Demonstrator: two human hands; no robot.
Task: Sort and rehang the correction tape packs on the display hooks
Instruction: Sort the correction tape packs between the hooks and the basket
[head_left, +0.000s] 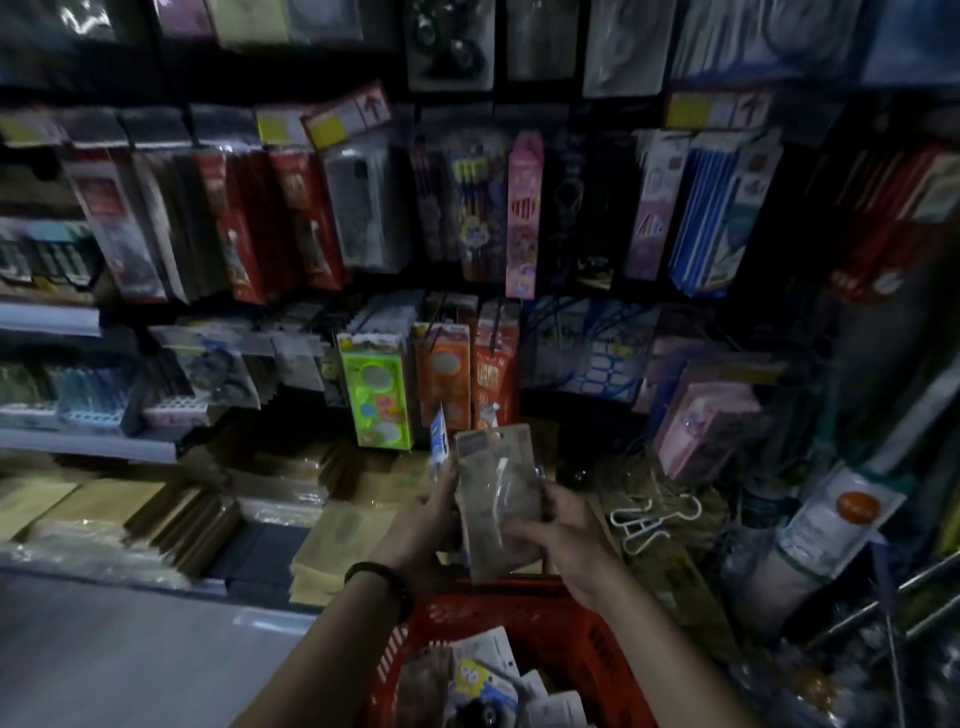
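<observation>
Dim shop aisle; a display wall is filled with rows of hanging packs (311, 218), and stacks of brown envelopes (104, 504) are laid on the low shelf under them. A red basket (519, 603) is seen below the arms, with more loose packs (483, 670) lying in it, so the sorting is judged far from finished. Above the basket a clear pack (498, 488) is held upright between both hands, just in front of the lower row where a green pack (376, 389) and an orange pack (444, 374) are hung. The left hand (431, 525), a dark wristband (379, 577) on its wrist, is closed around a blue-and-white pack (439, 436) tucked just behind the clear one's left edge. The right hand (566, 525) is clasped on the clear pack's lower right side. The step in hand is judged to be checking and matching packs before hanging. To be done well, the two packs should be fully separated, one left in the left hand, the other pinched near its top by the right. Matching stock should be found first, as labels are unreadable in this light. A hook (497, 326) is thin and dark against the wall, so the pack should be lined up straight on and slid along, not forced. The clear pack's hang hole cannot be made out in the blur.
</observation>
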